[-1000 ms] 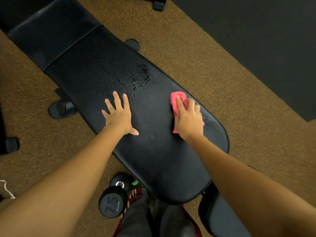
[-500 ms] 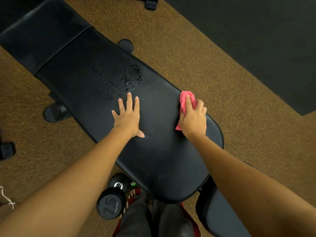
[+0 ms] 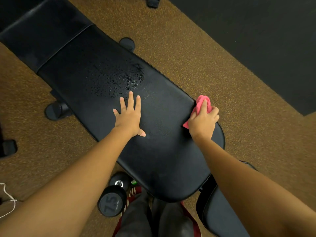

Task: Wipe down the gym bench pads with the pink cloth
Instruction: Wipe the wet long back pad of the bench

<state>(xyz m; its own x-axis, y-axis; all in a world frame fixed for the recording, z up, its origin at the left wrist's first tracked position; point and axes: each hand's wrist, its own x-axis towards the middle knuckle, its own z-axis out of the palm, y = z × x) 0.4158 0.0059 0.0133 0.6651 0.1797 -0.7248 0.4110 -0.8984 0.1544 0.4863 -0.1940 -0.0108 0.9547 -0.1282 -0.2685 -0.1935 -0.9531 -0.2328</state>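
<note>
Brown flooring (image 3: 188, 53) surrounds the bench pad (image 3: 162, 151), running up-left; right hand (image 3: 203, 122) grips the pink cloth (image 3: 201, 101) at its right edge; left hand (image 3: 128, 117), flat and spread, lies nearer the droplets (image 3: 119, 81).

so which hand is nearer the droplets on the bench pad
Left. The left hand lies flat, fingertips just short of the droplets; the right hand grips the pink cloth farther off at the edge of the bench pad.
</note>
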